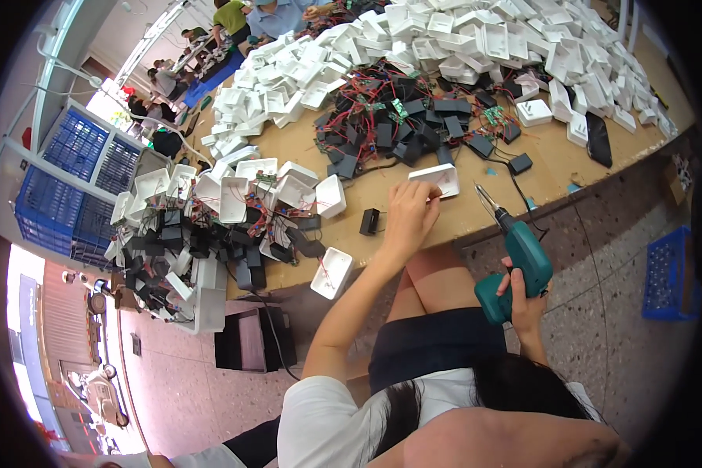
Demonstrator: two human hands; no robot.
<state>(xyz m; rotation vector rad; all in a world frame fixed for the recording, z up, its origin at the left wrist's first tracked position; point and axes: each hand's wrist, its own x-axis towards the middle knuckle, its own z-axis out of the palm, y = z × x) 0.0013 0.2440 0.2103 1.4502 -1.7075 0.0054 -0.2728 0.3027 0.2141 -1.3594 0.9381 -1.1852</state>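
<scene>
1. The white case (pixel 446 179) lies near the front edge of the table (pixel 558 160).
2. The left hand (pixel 412 214) bends its fingers at the case; whether they grip it, I cannot tell.
3. The right hand (pixel 525 303) clasps the green power screwdriver (pixel 529 253), bit toward the table.
4. Black boxes (pixel 421 134) and red wires heap mid-table.
5. White cases (pixel 476 39) cover the table's far side.
6. A dark phone (pixel 598 140) lies at the table's right.
</scene>
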